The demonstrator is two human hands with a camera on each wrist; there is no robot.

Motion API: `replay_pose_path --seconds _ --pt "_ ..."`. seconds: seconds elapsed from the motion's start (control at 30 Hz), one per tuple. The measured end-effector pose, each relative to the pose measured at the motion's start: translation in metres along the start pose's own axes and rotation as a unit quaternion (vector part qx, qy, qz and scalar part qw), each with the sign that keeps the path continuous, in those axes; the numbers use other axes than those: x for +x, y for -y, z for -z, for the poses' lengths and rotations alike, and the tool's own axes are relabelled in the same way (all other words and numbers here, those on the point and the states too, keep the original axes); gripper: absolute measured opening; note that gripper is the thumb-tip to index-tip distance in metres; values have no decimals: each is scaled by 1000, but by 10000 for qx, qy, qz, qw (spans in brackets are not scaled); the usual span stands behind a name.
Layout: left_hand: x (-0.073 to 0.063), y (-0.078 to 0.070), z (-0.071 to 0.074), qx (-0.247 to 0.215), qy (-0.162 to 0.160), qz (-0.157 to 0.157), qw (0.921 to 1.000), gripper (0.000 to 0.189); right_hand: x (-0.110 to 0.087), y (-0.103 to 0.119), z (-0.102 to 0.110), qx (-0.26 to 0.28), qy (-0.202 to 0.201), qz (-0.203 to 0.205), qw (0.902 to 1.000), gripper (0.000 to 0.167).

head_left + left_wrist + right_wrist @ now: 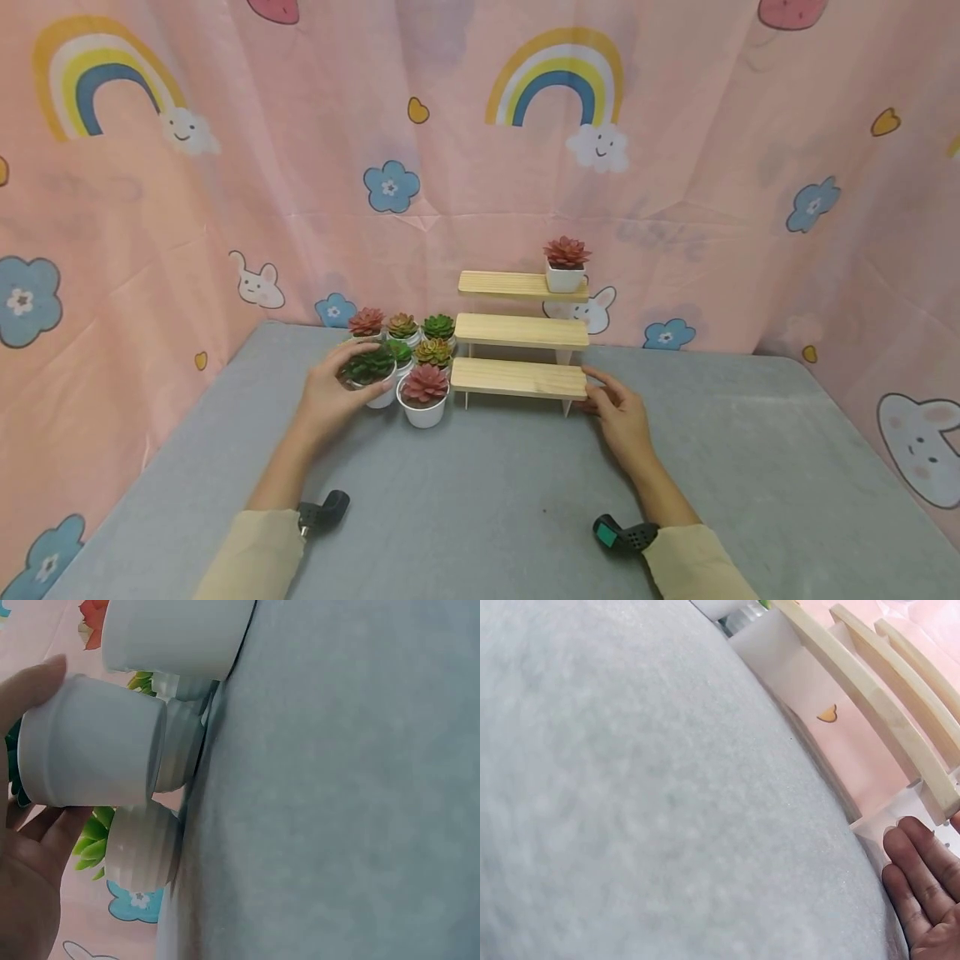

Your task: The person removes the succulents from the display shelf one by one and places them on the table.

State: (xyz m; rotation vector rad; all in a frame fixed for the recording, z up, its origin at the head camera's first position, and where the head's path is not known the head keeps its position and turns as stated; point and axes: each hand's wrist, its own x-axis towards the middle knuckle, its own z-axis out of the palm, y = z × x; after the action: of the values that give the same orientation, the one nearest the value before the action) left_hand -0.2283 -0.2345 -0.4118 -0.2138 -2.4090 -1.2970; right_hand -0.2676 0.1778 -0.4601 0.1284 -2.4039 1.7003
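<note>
My left hand (327,398) grips a dark green potted succulent (371,365) round its white pot, thumb on the near side. In the left wrist view the pot (94,742) is tilted, its base apart from the grey tabletop. Beside it stand a red succulent in a round white pot (424,395), a yellow-green succulent (434,353) and several more. My right hand (624,423) touches the right end of a three-step wooden display stand (521,377), at its lowest board. In the right wrist view its fingers (922,862) lie fairly straight beside the clear side support.
On the stand's top board, at the right end, sits a red succulent in a square white pot (565,277). A pink printed curtain (480,208) hangs close behind the grey table (480,508). Both wrists wear black straps (628,535).
</note>
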Motion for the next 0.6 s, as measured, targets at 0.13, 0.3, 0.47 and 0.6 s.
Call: replay_pose_path --seconds 0.13,0.3,0.47,0.6 --pt "-1 1 -2 55 105 -107 9999 55 0 0 0 -15 12 -10 10000 36" --pt "-2 2 -4 76 217 -147 9996 55 0 1 0 -22 30 -9 10000 37" --pt "-2 3 -5 266 349 -149 9989 54 -1 1 0 9 24 -1 10000 37" --pt "-2 3 -4 417 504 -96 9978 51 -1 1 0 4 29 8 10000 37"
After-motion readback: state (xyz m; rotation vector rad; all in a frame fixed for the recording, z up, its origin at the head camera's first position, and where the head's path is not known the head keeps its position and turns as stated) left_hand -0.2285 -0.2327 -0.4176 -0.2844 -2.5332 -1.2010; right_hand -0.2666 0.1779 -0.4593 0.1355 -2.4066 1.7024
